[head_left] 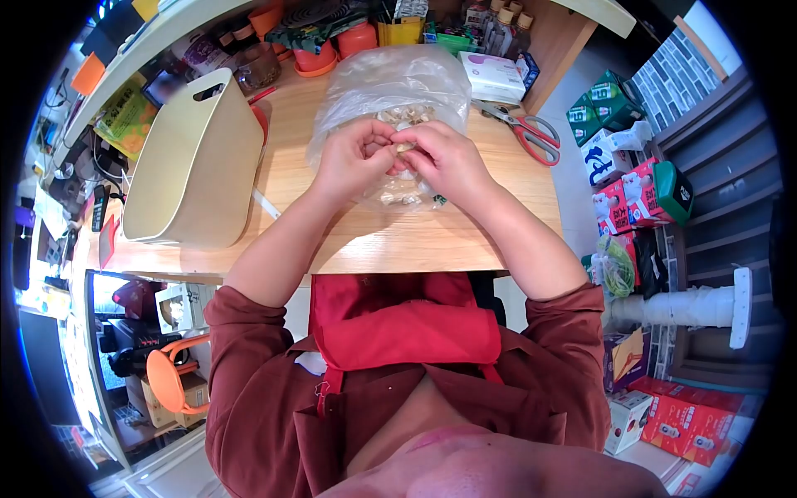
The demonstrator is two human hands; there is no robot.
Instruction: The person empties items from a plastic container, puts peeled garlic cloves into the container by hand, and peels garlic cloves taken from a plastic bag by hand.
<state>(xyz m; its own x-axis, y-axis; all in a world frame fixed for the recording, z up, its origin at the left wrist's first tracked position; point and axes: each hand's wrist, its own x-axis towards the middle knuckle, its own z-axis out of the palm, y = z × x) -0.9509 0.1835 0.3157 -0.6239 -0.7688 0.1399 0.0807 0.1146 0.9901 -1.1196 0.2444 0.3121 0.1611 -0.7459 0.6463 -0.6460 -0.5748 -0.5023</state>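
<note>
My left hand (359, 159) and my right hand (444, 158) meet over a clear plastic bag (394, 75). Between their fingertips is a small pale yellowish piece (404, 148), pinched from both sides; its exact kind I cannot tell. Inside the bag, several whitish and brownish pieces (407, 114) show just beyond my fingers. More of them lie on the near side of the bag, below my hands. The bag lies spread on the wooden table (398, 249), its far end crumpled upward.
Left of my arms stands a tall cream bin (187, 170). Red-handled scissors (531, 137) lie to the right, near a white box (491, 77). Orange pots (357, 39) and bottles (502, 33) line the back. Boxes (614, 199) are stacked on the floor at right.
</note>
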